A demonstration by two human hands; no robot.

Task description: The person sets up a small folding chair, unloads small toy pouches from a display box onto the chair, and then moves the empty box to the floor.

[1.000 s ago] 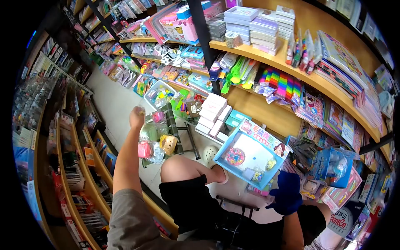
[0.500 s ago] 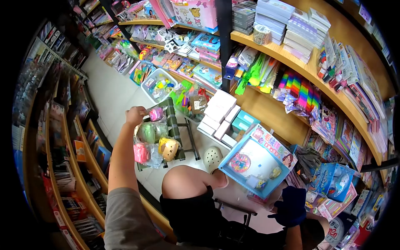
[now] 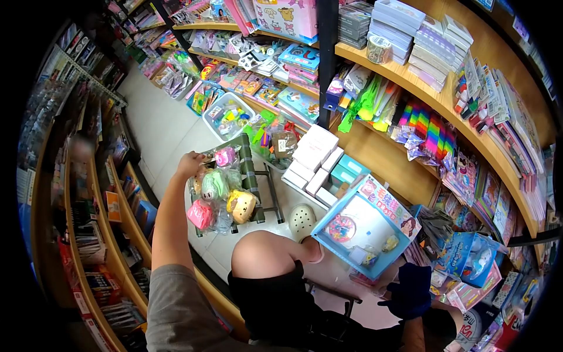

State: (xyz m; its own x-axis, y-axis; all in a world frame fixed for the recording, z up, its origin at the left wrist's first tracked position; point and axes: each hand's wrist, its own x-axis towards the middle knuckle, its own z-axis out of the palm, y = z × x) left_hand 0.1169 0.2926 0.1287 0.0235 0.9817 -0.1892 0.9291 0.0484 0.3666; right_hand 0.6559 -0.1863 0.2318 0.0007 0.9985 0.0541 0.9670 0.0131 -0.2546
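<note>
My bare left hand [image 3: 190, 164] is at the far left corner of a folding stool [image 3: 248, 176], its fingers pinched together on something too small to make out. Beside it on the stool lie bagged toys: a pink one [image 3: 224, 156], a green one [image 3: 215, 185], a reddish-pink one [image 3: 200, 215] and a yellow one with a face [image 3: 241, 206]. My right hand [image 3: 407, 291], in a dark blue glove, hangs just below the lower right side of a light blue display box [image 3: 363, 226], fingers apart and holding nothing visible. Inside that box lie a few small packaged items.
White boxes [image 3: 315, 148] and teal boxes [image 3: 347, 169] stand behind the display box. A clear bin of small toys [image 3: 229, 116] sits on the floor. Stocked shelves [image 3: 399, 70] rise at right, more [image 3: 111, 229] at left. A white clog [image 3: 302, 220] is near the stool.
The view has swung, shifting the shelves and display box rightward. My left hand has come down nearer the toys on the stool. My gloved right hand still hangs by the display box.
</note>
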